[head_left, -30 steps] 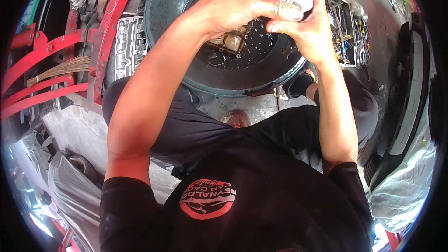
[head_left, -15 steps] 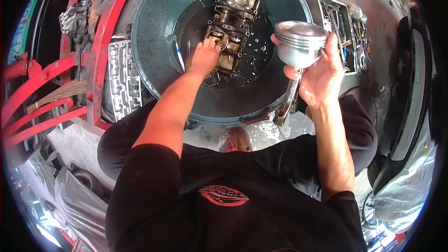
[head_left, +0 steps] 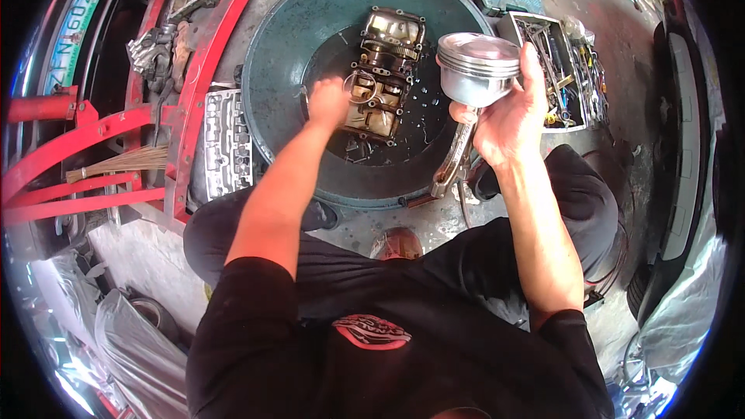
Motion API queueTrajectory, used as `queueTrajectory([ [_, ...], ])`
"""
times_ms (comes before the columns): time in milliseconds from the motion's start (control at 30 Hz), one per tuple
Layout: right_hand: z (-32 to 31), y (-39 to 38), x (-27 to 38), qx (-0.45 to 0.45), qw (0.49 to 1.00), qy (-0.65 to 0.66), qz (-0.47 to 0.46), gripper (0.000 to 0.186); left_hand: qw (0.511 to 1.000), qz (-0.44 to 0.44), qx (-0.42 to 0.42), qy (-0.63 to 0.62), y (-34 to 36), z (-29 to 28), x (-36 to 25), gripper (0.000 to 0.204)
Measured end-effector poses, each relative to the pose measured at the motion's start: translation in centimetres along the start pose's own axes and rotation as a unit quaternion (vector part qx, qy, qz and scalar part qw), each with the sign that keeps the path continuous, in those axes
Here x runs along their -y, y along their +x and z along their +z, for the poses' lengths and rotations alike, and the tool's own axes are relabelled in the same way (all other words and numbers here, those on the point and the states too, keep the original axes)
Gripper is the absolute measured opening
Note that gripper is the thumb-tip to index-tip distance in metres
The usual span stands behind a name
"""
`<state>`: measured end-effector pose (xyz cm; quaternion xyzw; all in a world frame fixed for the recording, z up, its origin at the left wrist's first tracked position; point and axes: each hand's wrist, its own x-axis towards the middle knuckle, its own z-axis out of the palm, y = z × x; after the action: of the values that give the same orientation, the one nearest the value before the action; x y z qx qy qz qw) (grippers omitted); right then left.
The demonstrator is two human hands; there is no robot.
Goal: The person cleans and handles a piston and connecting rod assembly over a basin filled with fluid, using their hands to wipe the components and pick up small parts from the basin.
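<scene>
Right grip [head_left: 508,120] clutching piston [head_left: 476,68], left grip [head_left: 329,102] on engine part [head_left: 382,74] in basin [head_left: 279,77]

Head-worn fisheye cam, looking straight down – close over lap and round green basin [head_left: 279,70]. Single view. Edges bend at rim.

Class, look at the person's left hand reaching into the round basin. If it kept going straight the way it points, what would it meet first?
The left hand points up the picture at the greasy metal engine part lying in the dark green basin. It seems to touch that part's near edge already, though depth is unclear, so that part comes first.
</scene>
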<state>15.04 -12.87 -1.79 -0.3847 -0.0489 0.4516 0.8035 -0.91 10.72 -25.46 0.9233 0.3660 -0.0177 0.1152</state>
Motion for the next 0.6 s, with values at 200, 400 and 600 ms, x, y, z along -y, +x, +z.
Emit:
queueTrajectory([
  [200,-2.0,-1.1,-0.1,-0.013,1.0,0.002,-0.028,0.073,0.999,-0.048,0.001,-0.007,0.8,4.6,-4.2,0.041],
  [400,-2.3,-0.4,-0.6,-0.08,0.995,0.012,-0.051,0.056,0.993,-0.104,0.036,0.049,2.2,8.0,-5.7,0.036],
  [600,-0.9,0.1,-0.3,-0.069,0.997,0.009,-0.037,0.054,0.962,-0.044,-0.115,-0.245,2.2,5.3,-1.7,0.015],
])
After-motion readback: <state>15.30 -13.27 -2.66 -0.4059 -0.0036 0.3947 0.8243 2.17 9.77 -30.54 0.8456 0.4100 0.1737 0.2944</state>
